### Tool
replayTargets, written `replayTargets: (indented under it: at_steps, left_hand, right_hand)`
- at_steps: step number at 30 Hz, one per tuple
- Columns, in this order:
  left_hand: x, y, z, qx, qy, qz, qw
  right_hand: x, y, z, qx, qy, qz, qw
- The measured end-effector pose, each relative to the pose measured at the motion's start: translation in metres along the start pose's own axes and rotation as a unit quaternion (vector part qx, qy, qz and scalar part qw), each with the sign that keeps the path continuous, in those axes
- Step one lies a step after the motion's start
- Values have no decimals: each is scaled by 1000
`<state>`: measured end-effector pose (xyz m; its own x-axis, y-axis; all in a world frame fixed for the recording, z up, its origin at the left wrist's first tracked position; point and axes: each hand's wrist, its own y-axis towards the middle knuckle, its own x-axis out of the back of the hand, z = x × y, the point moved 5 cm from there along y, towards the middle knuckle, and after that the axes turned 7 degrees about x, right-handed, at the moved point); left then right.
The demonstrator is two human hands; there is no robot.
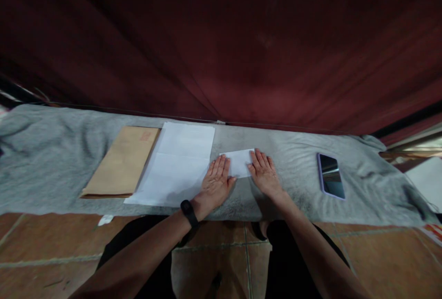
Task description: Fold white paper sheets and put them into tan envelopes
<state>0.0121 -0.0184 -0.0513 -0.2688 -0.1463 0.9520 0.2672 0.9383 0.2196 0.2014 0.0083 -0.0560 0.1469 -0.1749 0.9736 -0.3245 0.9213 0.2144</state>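
A small folded white paper lies flat on the grey cloth between my hands. My left hand rests palm down on its left end, fingers stretched out. On the right end lies my right hand, also flat with its fingers extended. Both hands press on the paper rather than grip it. Just left of my left hand are large white sheets with a crease across the middle. A dark band circles my left wrist.
Brown envelopes with red print lie left of the sheets. A phone in a purple case sits to the right on the grey cloth. Dark red fabric hangs behind. Below are floor tiles and a white scrap.
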Motion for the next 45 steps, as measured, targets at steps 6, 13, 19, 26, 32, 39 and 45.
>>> replayTargets:
  at_steps: [6,13,19,26,32,39,45]
  left_hand:
    - [3,4,4,24,11,11,1000]
    - [5,10,10,48,12,37,998]
    - [9,29,16,40,5,58,998]
    - [17,49,12,36,-20,33,999]
    - [21,59,13,49,-19,24,998]
    - [22,65,12,55,-8,26,998]
    - [23,74,16,60,-84,8,995]
  right_hand:
    - [1,2,-15,-35,-34,19,999]
    - [8,1,-26,-61,-70,20,995]
    - [13,3,-29,-71,-72,17,995]
    - [11,4,-28,-69,-45,-3,997]
    - [9,4,-29,-72,-36,7,997]
    - [11,4,-27,-78,-38,17,996]
    - [13,6,-28,-85,8,-6,996]
